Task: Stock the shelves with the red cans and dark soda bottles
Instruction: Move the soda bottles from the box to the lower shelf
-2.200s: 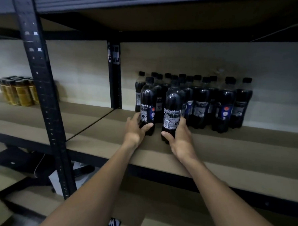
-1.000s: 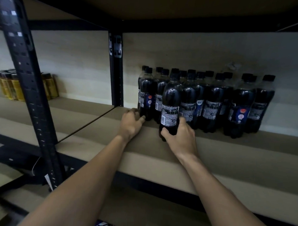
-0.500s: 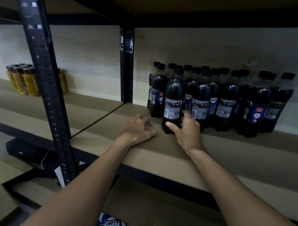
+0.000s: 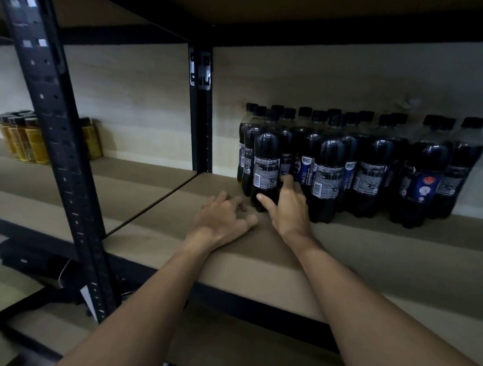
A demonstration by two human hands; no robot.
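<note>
Forearms reach in over the front lip of the shelf [image 4: 160, 234]. The left hand [image 4: 222, 218] rests knuckles-up on the board, fingers loosely curled and holding nothing. Just beside it, the right hand [image 4: 289, 212] pinches the front bottle [image 4: 266, 159] low down, with the thumb across its base and the forefinger up its right side. That bottle stands upright, touching the block of dark soda bottles [image 4: 371, 172] packed behind and to the right of the hands. Full, it should feel weighty and firm, its smooth plastic perhaps slippery — a grasp around the labelled waist looks surest. Far left of the hands, past the upright post [image 4: 57, 136], amber bottles [image 4: 31, 143] stand.
</note>
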